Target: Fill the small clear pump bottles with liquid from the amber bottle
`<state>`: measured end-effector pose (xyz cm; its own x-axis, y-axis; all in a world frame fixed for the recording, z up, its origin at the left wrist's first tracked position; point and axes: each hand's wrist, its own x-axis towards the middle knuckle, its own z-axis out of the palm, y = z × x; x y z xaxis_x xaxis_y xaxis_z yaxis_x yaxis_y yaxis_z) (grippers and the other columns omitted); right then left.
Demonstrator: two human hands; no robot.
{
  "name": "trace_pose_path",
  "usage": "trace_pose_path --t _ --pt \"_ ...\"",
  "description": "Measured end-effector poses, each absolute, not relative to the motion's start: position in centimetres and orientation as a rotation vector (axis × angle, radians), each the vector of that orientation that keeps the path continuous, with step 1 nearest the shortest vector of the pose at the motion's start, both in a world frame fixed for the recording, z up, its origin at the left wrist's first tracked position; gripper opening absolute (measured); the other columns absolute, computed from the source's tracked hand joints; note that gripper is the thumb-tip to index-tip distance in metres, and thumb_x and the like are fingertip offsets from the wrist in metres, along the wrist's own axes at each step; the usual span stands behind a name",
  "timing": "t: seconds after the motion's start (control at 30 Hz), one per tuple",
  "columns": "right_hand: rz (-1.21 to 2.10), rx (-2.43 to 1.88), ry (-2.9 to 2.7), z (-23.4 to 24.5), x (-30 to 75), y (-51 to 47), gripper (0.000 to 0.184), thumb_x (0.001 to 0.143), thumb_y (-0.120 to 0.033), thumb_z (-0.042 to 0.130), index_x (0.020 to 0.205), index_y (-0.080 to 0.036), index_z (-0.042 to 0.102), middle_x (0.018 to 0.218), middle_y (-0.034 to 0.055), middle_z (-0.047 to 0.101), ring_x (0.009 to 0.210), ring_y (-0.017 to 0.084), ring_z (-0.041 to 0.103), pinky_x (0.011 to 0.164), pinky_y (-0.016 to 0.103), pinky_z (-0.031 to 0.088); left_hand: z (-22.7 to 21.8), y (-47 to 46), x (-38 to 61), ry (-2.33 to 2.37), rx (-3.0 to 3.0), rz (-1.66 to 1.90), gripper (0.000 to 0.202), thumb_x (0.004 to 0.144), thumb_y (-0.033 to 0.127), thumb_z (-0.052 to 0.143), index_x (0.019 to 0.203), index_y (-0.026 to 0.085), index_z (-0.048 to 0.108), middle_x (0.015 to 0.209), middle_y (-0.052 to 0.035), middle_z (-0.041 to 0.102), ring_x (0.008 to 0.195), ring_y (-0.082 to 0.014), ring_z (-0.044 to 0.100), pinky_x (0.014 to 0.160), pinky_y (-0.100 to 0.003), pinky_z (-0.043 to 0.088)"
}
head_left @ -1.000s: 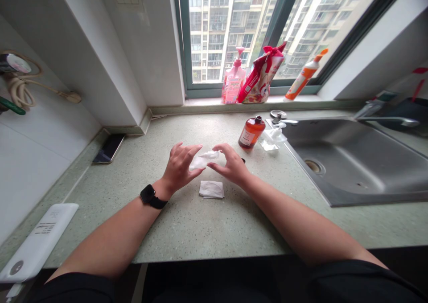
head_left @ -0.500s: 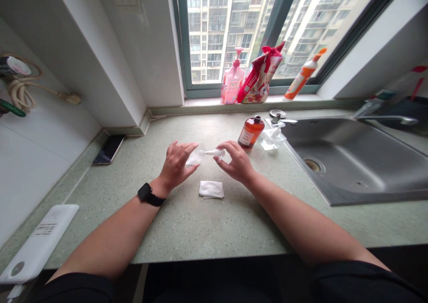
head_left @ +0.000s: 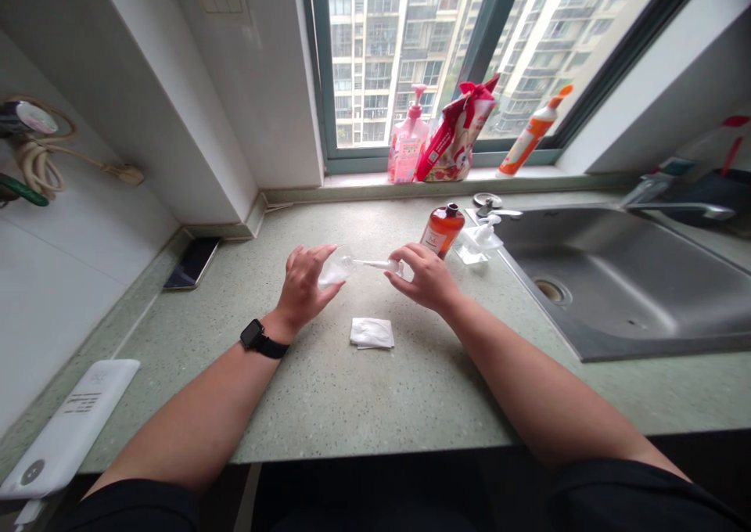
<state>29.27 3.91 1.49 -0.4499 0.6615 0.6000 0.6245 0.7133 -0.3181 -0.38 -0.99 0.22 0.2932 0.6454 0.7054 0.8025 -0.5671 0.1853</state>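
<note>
My left hand [head_left: 303, 285] is closed around a small clear bottle [head_left: 335, 269] tipped on its side, its neck facing right. In my right hand [head_left: 427, 278] is a white pump head [head_left: 392, 265], pinched between thumb and fingers. Its thin tube points left to the bottle's mouth; whether the tip is still inside I cannot tell. Just behind my right hand stands an amber bottle [head_left: 444, 228], uncapped, with a pale label. Nearer me, between my wrists, a folded white tissue [head_left: 371, 332] lies on the speckled counter [head_left: 375, 407].
Right of the amber bottle is a white pump on clear packaging [head_left: 479, 242], beside the steel sink [head_left: 634, 282]. A pink pump bottle [head_left: 407, 145], a red bag [head_left: 458, 137] and an orange bottle [head_left: 531, 137] line the windowsill. A phone [head_left: 192, 264] and white power bank [head_left: 73, 422] lie left.
My right hand has moved a little right with the pump head, so more of the tube shows. My left hand with the clear bottle has shifted slightly left.
</note>
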Motion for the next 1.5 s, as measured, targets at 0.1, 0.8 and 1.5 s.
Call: trace_pose_path --t 0.1,0.8,1.5 --pt "0.035 -0.965 -2.229 1.3 29.4 4.2 0.011 0.093 -0.033 0.072 0.101 -0.026 0.069 0.102 0.0071 0.076 0.095 0.028 0.071 0.091 0.047 0.056 0.1 -1.0 -0.4 -1.371 -2.363 -1.140 0.067 0.099 0.039 0.074 0.158 0.026 0.045 0.144 -0.0137 0.071 0.134 -0.0333 0.067 0.129 -0.060 0.036" --pt "0.494 -1.340 -2.290 6.7 37.7 5.7 0.021 0.086 -0.038 0.075 0.102 -0.026 0.078 0.106 0.0060 0.081 0.098 0.026 0.073 0.090 0.040 0.057 -0.2 -0.5 -0.5 -1.509 -2.545 -1.446 0.078 0.093 0.048 0.082 0.158 0.026 0.046 0.145 -0.0129 0.069 0.127 -0.0312 0.072 0.115 -0.054 0.056" --pt "0.614 -2.140 -2.496 6.0 39.1 6.7 0.030 0.075 -0.026 0.084 0.103 -0.024 0.073 0.100 0.0063 0.074 0.089 0.023 0.068 0.067 0.032 0.042 -0.4 -0.1 -0.6 -1.654 -2.585 -1.402 0.072 0.093 0.055 0.079 0.153 0.025 0.052 0.146 -0.0130 0.068 0.129 -0.0319 0.072 0.113 -0.054 0.059"
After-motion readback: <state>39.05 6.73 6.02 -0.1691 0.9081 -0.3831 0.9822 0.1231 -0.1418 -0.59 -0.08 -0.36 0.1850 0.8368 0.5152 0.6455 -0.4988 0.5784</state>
